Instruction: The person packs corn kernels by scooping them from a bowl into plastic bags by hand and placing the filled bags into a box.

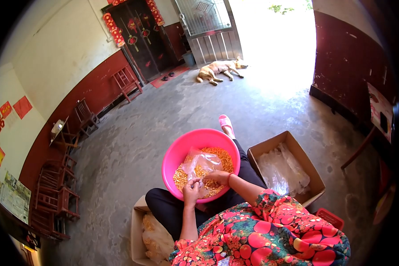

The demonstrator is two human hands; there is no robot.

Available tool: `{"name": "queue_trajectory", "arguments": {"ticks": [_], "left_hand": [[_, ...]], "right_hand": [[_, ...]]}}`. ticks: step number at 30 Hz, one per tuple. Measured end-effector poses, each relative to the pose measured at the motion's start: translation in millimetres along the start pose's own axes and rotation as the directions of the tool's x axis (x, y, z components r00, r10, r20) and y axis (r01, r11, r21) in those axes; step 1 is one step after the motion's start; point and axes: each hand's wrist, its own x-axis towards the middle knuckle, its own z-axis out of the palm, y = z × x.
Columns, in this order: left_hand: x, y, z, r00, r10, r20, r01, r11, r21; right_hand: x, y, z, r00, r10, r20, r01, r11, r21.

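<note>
"Leaning over the pink basin (168,166) now, both hands inside its rim, the basin sitting at the person's legs (163,203)! What's in there?"

"Loose yellow kernels (180,178), spread across the bottom, and a clear plastic bag (197,160) lying right on top of them, well inside the pink wall!"

"And the grip?"

"Left hand (190,192) at the near side — fingers narrow, pinching the bag's edge. Right hand (217,177), the one with the red band (229,178) at its wrist, is just beside it, fingers curled down at the bag; whether they're closed on it, I cannot tell!"

"How about room to move?"

"Tight on the near side, with the forearms crossing the rim. The pink shoe (225,121) is just past the far edge, and beyond that it's open grey floor (164,113), all the way up to the dog (218,71) stretched out by the open door (208,33)!"

"Flanks?"

"Boxes both sides! The right cardboard box (315,181) is open-topped, near the basin but apart from it, with clear plastic (281,170) heaped inside. The left cardboard box (137,230) holds a bag with yellow-orange contents (157,237), close by the bent knee — and a red basket (330,218) sits behind the right one, partly hidden by the patterned sleeve (292,213)!"
</note>
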Motion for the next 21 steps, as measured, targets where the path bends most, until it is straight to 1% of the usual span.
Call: {"name": "queue_trajectory", "arguments": {"ticks": [1,2,3,5,6,8,9,10,11,12,14,15,17,18,19,20,21], "left_hand": [[0,1,0,1.0,-0.014,0.006,0.014,1.0,-0.005],[0,0,0,1.0,-0.015,0.005,0.015,1.0,-0.005],[0,-2,0,1.0,-0.004,0.004,0.004,1.0,-0.003],[1,-4,0,1.0,0.007,0.003,-0.007,1.0,-0.002],[1,-4,0,1.0,0.011,0.006,-0.011,1.0,-0.018],[1,-4,1,1.0,0.016,0.007,-0.016,0.999,-0.036],[1,-4,1,1.0,-0.004,0.007,0.005,0.998,-0.065],[1,-5,2,1.0,-0.025,0.009,0.025,0.995,-0.094],[0,2,2,1.0,-0.023,0.009,0.024,0.995,-0.095],[-3,10,2,0.999,-0.049,0.008,0.05,0.997,-0.061],[-3,16,2,0.997,-0.072,0.006,0.072,0.997,-0.026],[-3,16,1,0.997,-0.074,0.019,0.074,0.997,-0.01],[-4,15,0,0.996,-0.077,0.034,0.077,0.997,0.007],[-3,15,0,0.996,-0.087,0.026,0.087,0.996,-0.005],[-3,14,0,0.995,-0.097,0.018,0.097,0.995,-0.017],[-3,15,0,0.995,-0.097,0.019,0.097,0.995,-0.016],[-3,15,-1,0.996,-0.091,0.021,0.091,0.996,-0.013]], "right_hand": [[2,6,-5,0.989,-0.126,0.079,0.122,0.992,0.043],[6,10,-8,0.956,-0.251,0.152,0.239,0.966,0.095],[15,15,-11,0.956,-0.25,0.153,0.237,0.967,0.095],[25,16,-12,0.98,-0.17,0.107,0.129,0.94,0.316],[25,15,-10,0.98,-0.17,0.107,0.128,0.941,0.314],[23,10,-4,0.983,-0.169,-0.074,0.184,0.893,0.411],[26,12,-6,0.983,-0.17,-0.073,0.185,0.893,0.41],[30,14,-9,0.791,-0.599,-0.128,0.549,0.786,-0.286],[26,11,-7,0.495,-0.858,0.135,0.553,0.192,-0.811],[24,6,-5,0.495,-0.859,0.134,0.552,0.191,-0.812],[24,-8,4,0.659,-0.752,-0.006,0.473,0.42,-0.775],[27,-9,6,0.656,-0.754,-0.005,0.474,0.418,-0.775],[34,-11,9,0.54,-0.842,0.003,0.58,0.369,-0.726],[35,-14,8,0.484,-0.868,0.11,0.592,0.232,-0.772],[37,-14,11,0.484,-0.868,0.109,0.592,0.233,-0.771],[15,-33,27,0.712,-0.687,-0.144,0.569,0.685,-0.455],[3,-43,36,0.899,-0.365,-0.243,0.377,0.926,0.002]]}}
